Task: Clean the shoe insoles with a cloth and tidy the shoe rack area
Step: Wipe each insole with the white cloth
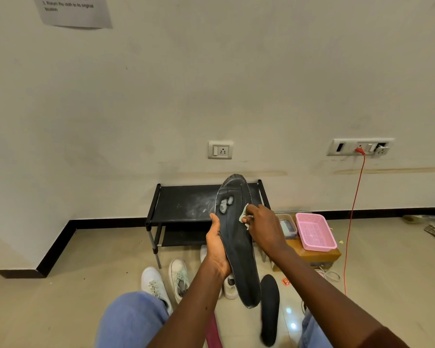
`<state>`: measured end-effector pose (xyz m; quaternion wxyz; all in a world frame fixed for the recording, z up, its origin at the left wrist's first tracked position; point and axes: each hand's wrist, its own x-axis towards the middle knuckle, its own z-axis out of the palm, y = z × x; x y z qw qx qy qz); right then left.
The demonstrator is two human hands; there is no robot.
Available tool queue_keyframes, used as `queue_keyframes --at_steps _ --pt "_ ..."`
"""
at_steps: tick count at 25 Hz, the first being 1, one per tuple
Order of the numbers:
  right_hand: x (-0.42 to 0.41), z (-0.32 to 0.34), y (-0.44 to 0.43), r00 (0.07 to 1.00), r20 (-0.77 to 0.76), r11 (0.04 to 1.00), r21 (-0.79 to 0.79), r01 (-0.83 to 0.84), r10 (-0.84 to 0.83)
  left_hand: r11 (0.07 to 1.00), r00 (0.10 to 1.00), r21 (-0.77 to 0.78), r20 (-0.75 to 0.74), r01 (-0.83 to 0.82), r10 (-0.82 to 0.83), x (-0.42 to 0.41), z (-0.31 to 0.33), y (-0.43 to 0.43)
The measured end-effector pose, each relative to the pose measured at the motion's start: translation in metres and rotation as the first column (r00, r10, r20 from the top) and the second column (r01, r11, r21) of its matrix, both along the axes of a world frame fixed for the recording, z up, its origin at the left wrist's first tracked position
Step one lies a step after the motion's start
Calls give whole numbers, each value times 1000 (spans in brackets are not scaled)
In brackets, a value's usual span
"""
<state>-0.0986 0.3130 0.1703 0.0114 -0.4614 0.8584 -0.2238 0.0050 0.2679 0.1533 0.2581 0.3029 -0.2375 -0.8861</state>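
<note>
While bracing the black insole [236, 242] with the gripping left hand [216, 244] at 9 o'clock, wipes with a cloth [244, 217] pinched by the right hand [264, 227] at 3 o'clock.

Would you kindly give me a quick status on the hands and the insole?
Left hand grips dark insole, held up before shoe rack. Right hand pinches cloth against its right edge. Spare insole, white sneakers on floor beneath, none blocking.
</note>
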Motion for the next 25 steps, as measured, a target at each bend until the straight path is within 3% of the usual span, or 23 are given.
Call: queue_keyframes --at_steps 8,12,20,23,25 --pt "23 -10 21 990 119 997 29 -78 74 998 996 42 -70 -57 59 -4 4 -7" --pt "22 -14 19 981 189 999 37 24 -31 998 997 34 -64 -46 48 -5 5 -9" --pt "1 -16 1 975 198 985 -116 129 -105 999 999 24 -30 -35 36 -1 3 -8" --pt "-5 -15 -4 940 324 971 -171 165 -103 999 999 22 -35 -39 40 0 2 -10" --pt "-9 -15 -3 826 559 942 -233 240 -72 998 997 61 -68 -17 21 1 2 -12"
